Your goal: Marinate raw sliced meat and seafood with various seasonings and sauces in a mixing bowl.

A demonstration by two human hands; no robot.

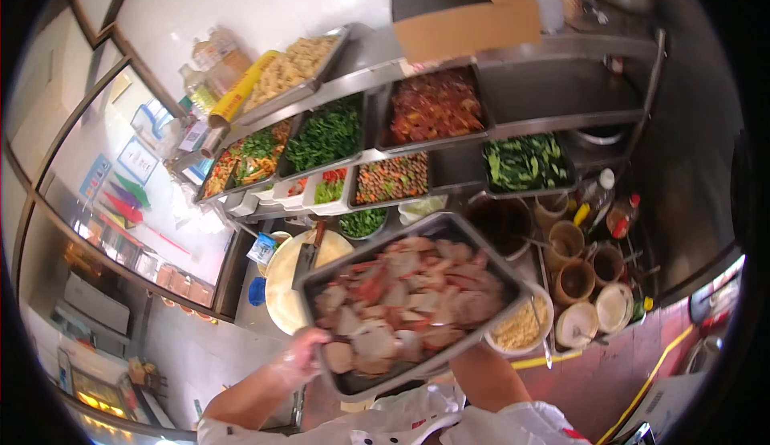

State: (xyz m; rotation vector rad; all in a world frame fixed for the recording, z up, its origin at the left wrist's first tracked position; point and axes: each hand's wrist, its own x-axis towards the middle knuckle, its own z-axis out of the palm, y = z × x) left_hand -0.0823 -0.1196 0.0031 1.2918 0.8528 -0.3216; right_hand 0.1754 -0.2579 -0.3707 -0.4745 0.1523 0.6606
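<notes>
My left hand (304, 355), in a clear plastic glove, grips the left side of a metal tray (517, 288). The tray is held up in front of my chest, tilted in the view. Slices of pale and reddish meat (409, 300) fill most of it. My right forearm (490, 373) reaches under the tray's near right side, and the tray hides that hand. Beyond the tray's left edge, a cleaver (305, 261) with a wooden handle lies on a round cutting board (280, 282). A bowl of pale yellow crumbly food (520, 324) sits by the tray's right corner.
Stepped metal shelves hold trays of dark leafy greens (325, 132), red sauced food (436, 108) and peanuts (392, 177). Several seasoning pots (575, 281) and bottles stand at right. A cardboard box (469, 29) sits on the top shelf. A glass window (132, 180) is at left.
</notes>
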